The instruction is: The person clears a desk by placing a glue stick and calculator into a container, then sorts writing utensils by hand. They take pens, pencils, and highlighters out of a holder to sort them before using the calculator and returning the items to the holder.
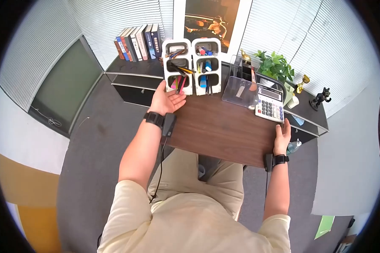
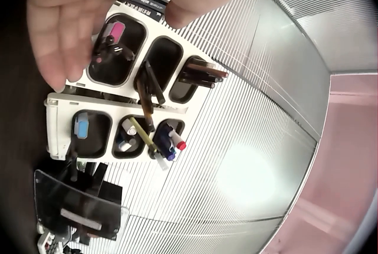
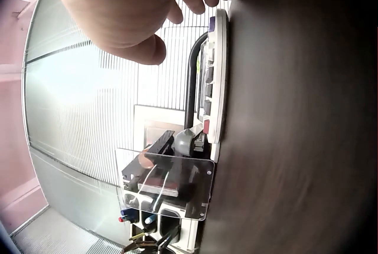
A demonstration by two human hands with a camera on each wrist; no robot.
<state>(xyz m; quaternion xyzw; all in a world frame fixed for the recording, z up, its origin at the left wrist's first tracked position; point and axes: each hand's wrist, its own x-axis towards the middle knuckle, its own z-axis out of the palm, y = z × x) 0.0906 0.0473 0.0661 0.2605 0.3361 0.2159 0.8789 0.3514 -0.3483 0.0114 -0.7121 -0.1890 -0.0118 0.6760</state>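
Two white three-compartment organizers [image 1: 193, 67] stand side by side at the back of the brown table [image 1: 223, 126], holding pens, markers and a blue item. My left hand [image 1: 165, 101] is at the front left corner of the left organizer, palm up with fingers extended; in the left wrist view the fingers [image 2: 56, 47] lie along its near end. Whether they touch it I cannot tell. At the table's right edge is my right hand [image 1: 282, 135], fingers loosely extended and holding nothing, just in front of a white calculator [image 1: 269, 104]. The calculator appears edge-on in the right wrist view.
A clear-fronted desk holder [image 1: 240, 90] stands between the organizers and calculator. Books [image 1: 139, 42] line the left back shelf. A plant [image 1: 275, 65], gold trophy [image 1: 302, 83], black figurine [image 1: 320, 98] and white cup [image 1: 293, 102] are at the right. A bottle [image 1: 294, 146] is below them.
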